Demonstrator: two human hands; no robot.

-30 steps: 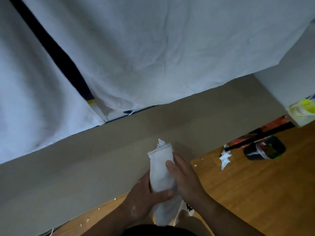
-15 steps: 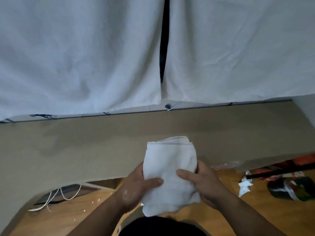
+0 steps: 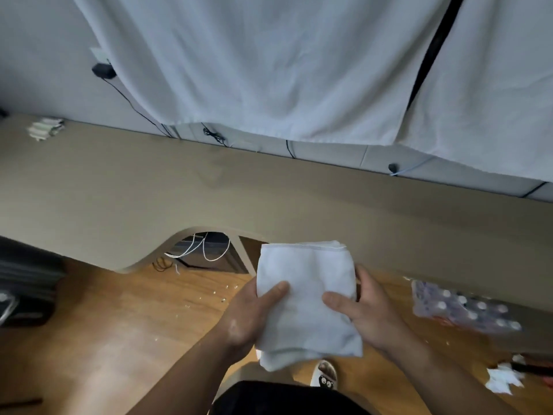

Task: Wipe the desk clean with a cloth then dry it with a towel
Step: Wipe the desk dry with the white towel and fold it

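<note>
A folded white cloth [image 3: 305, 301] is held in the air in front of the beige desk [image 3: 269, 190], just before its near edge. My left hand [image 3: 251, 319] grips the cloth's left side with the thumb on top. My right hand [image 3: 365, 310] grips its right side, thumb across the front. The desk runs from left to right, with a curved cut-out in its front edge at centre left.
White curtains [image 3: 269, 70] hang behind the desk. A small striped stack [image 3: 45, 128] lies at the desk's far left. A clear plastic pack [image 3: 460, 307] lies at right. White cables [image 3: 203, 250] hang under the desk. Paper scraps [image 3: 502, 378] litter the wooden floor.
The view has swung to the left along the desk, showing the curved cut-out. Both hands still hold the cloth, now spread wider and flatter than a second ago.
</note>
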